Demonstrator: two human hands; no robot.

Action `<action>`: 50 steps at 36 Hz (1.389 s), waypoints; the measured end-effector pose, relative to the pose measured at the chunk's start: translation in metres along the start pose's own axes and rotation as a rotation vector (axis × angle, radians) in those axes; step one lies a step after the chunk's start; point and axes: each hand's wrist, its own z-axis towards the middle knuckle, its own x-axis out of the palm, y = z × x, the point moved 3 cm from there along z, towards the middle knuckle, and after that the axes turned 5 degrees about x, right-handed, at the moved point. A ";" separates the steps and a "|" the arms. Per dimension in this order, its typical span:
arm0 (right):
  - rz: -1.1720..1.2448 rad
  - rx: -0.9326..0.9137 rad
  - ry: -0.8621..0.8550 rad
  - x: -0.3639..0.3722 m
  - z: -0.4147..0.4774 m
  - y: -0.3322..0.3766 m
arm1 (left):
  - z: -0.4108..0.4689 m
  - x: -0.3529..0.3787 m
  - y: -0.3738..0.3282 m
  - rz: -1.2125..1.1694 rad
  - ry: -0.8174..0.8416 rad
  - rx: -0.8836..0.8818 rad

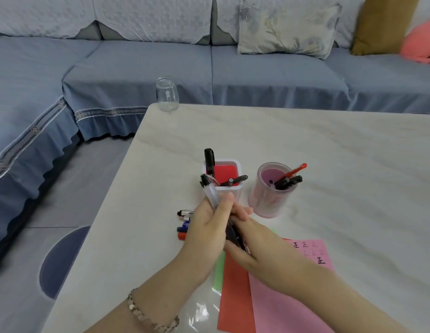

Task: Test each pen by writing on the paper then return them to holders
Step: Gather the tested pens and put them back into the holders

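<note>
Head view: in the lower middle of the frame the left hand [206, 227] is wrapping its fingers and thumb round a bundle of pens [210, 193]. A clear-barrelled one with a black cap is sticking out of the top of the fist towards the square holder [233, 162]. The right hand [251, 239] is meeting it from the right and closing its fingers on the dark lower ends of the same bundle. How many pens are in there cannot be told.

Both holders are standing just above the hands, each with several pens leaning in it: the square one with the red inside, and to its right the round holder [262, 200] of pink see-through plastic. A few loose pens [184, 224] are lying on the table [329, 152] just left of the left hand. The pink paper [312, 251], already carrying written marks, is lying at the lower right, over a red sheet [233, 284] and a green sheet [218, 263].

The person is probably either sorting one pen out of the bundle to test it or squaring the bundle up to drop it in.

- **Grip:** the left hand should be gripping firmly while the right is drawing or aligning along the barrels, not across them, so nothing is slipping out.
- **Lowering:** the square holder is very close and already crowded, so the bundle should be coming down upright into a free corner without knocking the leaning pens or tipping the light holder.
</note>
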 end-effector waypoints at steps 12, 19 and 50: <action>-0.187 0.301 -0.632 -0.085 0.007 -0.059 | 0.050 -0.027 -0.001 0.689 -0.250 0.229; -0.314 0.303 -0.452 -0.078 0.030 -0.068 | 0.066 -0.033 0.011 0.781 -0.175 0.124; 0.134 -0.004 -0.364 -0.089 0.017 0.011 | 0.046 0.021 -0.052 0.051 -0.023 0.138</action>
